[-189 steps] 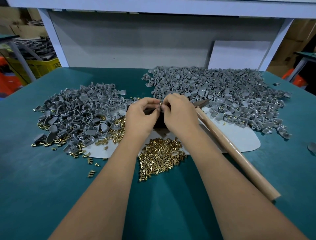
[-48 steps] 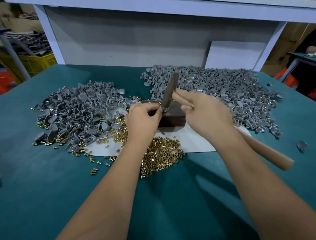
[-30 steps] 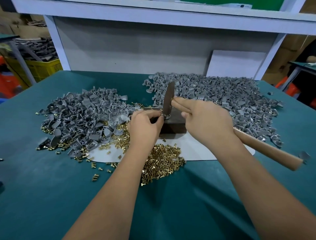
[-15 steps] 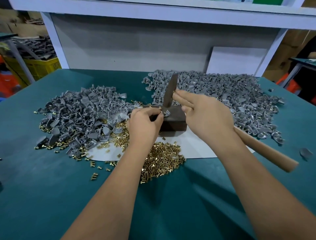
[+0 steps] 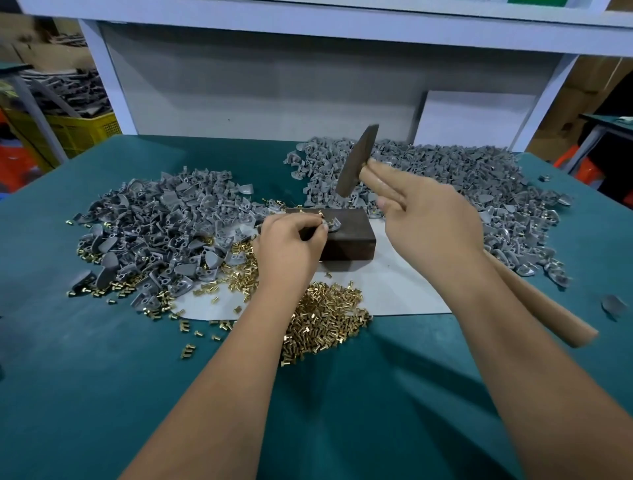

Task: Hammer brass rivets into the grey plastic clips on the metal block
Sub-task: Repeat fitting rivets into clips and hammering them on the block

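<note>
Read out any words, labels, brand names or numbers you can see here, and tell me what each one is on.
There is no readable text in this view.
Hammer: no brand or mark visible on head or handle.
Metal block: plain dark faces, no stamp visible.
Yellow crate: no lettering visible.
Green panel at the top edge: cut off, no text showing.
Rivets and clips: too small to show any marking.

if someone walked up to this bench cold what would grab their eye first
Most likely the hammer, raised in the right hand above the dark metal block at the table's centre, where the left hand pinches a grey clip. Next, the heap of brass rivets in front of the block, flanked by big grey clip piles.
</note>
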Demonstrator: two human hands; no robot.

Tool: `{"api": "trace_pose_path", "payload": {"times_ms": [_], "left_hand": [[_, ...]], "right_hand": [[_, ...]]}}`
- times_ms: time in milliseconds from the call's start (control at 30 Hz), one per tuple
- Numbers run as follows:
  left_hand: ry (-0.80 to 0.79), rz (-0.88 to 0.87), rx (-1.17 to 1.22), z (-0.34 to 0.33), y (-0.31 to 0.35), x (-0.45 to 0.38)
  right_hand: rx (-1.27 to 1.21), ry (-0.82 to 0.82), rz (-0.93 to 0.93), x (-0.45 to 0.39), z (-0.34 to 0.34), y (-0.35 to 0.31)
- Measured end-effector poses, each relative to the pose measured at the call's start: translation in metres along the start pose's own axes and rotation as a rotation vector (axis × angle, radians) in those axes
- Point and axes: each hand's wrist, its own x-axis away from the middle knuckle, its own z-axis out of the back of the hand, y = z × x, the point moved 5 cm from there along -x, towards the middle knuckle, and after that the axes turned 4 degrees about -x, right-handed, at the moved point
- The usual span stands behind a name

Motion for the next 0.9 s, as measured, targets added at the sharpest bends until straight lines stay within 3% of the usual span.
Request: {"api": "trace_pose_path", "payload": {"times_ms": [67,267,467,633,900], "left_hand": [[0.008,-0.008,-0.009,0.0,0.0,0.0],[-0.012,-0.011,-0.015,0.0,0.0,-0.001],[0.012,0.012,0.025,0.0,-0.002,0.0],[-0.012,0.008,-0.011,0.0,0.0,-0.001],[-0.009,-0.006,-0.028,0.001,0.0,-0.001]], "right_hand": [[-0.024,0.035,0.017,0.003,0.002,-0.003],[0.1,-0.151,0.048,0.005,-0.011,-0.01],[-0.018,0.041,0.039,0.0,0.009,-0.008],[0.108,-0.173,0.076,0.007,-0.009,-0.013],[-0.139,0.0,-0.057,-0.008,-0.01,0.003]]}}
